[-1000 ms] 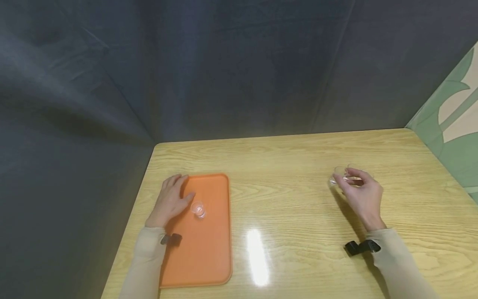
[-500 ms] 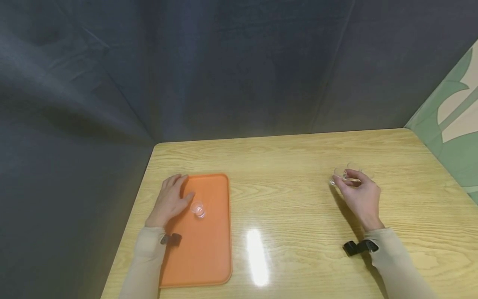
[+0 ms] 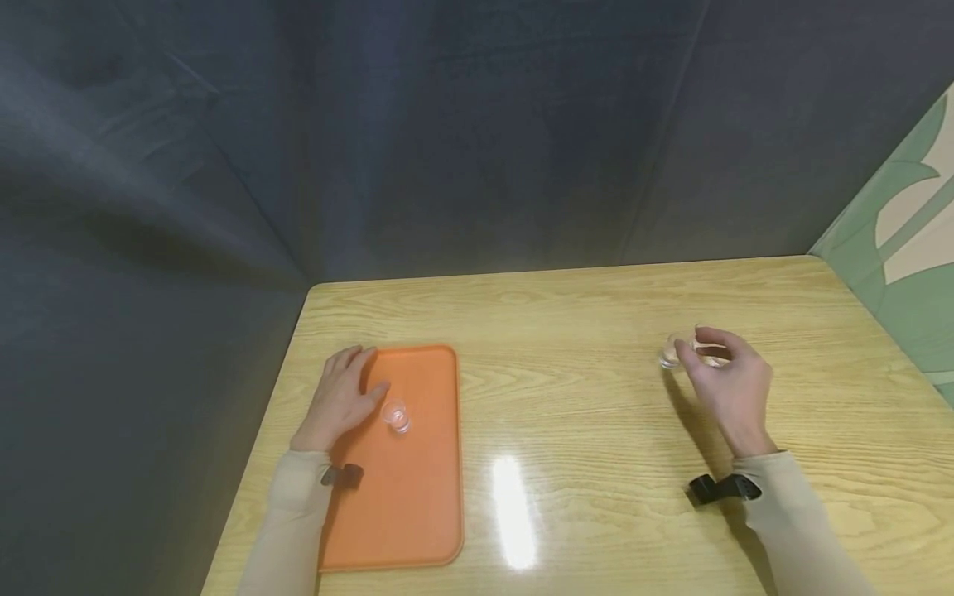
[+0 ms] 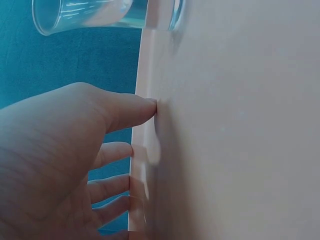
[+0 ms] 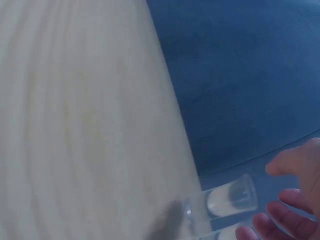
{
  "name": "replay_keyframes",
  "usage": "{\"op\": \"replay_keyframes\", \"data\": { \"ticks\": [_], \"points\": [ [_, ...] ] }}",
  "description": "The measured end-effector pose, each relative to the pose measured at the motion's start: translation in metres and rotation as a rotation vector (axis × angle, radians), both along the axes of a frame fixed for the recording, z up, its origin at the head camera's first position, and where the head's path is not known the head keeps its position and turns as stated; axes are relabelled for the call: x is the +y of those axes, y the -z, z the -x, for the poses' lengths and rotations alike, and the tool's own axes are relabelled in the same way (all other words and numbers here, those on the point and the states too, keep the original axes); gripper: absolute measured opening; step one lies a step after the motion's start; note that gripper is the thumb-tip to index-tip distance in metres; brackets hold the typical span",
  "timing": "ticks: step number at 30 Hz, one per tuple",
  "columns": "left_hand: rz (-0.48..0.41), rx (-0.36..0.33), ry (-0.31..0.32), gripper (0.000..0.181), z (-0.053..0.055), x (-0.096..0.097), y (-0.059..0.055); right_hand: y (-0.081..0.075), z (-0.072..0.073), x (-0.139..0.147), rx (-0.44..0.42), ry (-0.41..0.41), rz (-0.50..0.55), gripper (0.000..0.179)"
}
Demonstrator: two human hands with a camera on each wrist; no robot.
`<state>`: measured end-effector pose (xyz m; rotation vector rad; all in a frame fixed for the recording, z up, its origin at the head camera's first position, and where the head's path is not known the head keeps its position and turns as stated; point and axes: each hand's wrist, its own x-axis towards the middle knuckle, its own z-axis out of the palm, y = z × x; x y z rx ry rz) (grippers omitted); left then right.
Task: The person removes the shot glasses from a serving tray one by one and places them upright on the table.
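Note:
My left hand (image 3: 341, 401) rests on the left rim of an orange tray (image 3: 417, 505), its fingers and thumb spread along the edge. Beside the thumb, a small clear glass (image 3: 398, 418) stands upright on the tray; it also appears at the top of the left wrist view. Far to the right, my right hand (image 3: 726, 385) hovers around a group of small clear glasses, thumb and fingers apart. One glass (image 3: 669, 356) stands just left of the thumb. In the right wrist view, a glass (image 5: 230, 200) stands before the spread thumb and fingers, with another partly cut off below it.
The wooden table (image 3: 566, 389) spans between the tray and the glasses, with a bright light reflection near its front. A dark curtain (image 3: 507, 149) borders the back and left. Patterned green fabric (image 3: 909, 215) hangs at the right.
My right hand has shifted slightly right, and its thumb and index finger have spread wider, away from the left glass. The left hand and the glass on the tray have stayed put.

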<state>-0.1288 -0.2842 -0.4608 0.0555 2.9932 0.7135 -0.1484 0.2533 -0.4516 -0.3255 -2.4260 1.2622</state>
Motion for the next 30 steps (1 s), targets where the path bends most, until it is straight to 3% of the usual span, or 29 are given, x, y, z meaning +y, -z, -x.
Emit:
{"op": "replay_keyframes", "data": {
  "ticks": [4,9,19,25,30],
  "points": [
    [0.002,0.005,0.000,0.069,0.000,0.000,0.000,-0.005,-0.001,-0.005,0.057,-0.018,0.012,0.035],
    [0.002,0.007,0.001,0.069,0.000,0.000,0.000,-0.006,-0.007,-0.023,0.044,-0.091,0.042,0.032],
    [-0.003,0.000,-0.004,0.070,0.000,-0.001,0.003,0.008,-0.013,-0.058,0.011,-0.332,0.127,0.030],
    [-0.005,0.002,-0.009,0.070,0.000,-0.001,0.003,0.019,-0.018,-0.079,-0.042,-0.432,0.103,0.027],
    [-0.006,0.007,-0.006,0.069,0.000,0.000,0.003,0.022,-0.021,-0.092,-0.061,-0.469,0.089,0.028]
  ]
}}
